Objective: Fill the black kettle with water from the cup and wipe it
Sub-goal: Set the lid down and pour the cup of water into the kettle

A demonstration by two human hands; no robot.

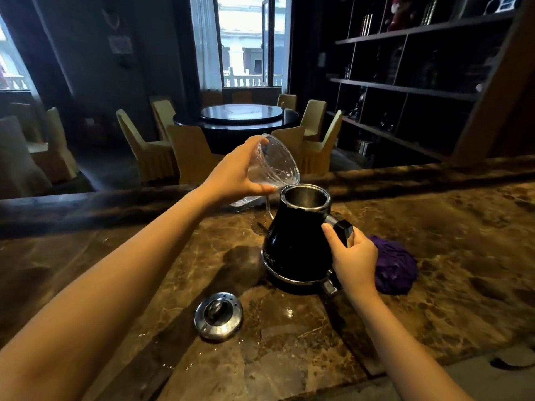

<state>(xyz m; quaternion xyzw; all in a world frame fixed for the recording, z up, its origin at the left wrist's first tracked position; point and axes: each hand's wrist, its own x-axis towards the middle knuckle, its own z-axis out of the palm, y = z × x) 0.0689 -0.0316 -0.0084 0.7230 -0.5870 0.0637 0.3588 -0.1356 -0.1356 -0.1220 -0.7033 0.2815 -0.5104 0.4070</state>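
Two hands: left hand [234,175] tilts cup [272,166], right hand [351,256] grips kettle [295,244] beside lid [218,315].

One view only, riding on my head, angled forward and down across the marble counter [434,241], close over my forearms. Wide lens bends the edges; the dining room sits far off in the upper half of the frame.

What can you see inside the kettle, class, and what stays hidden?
The kettle stands open, its lid lying off on the counter. Through the mouth only the shiny metal inner wall shows. The bottom and any water level are hidden by the black body.
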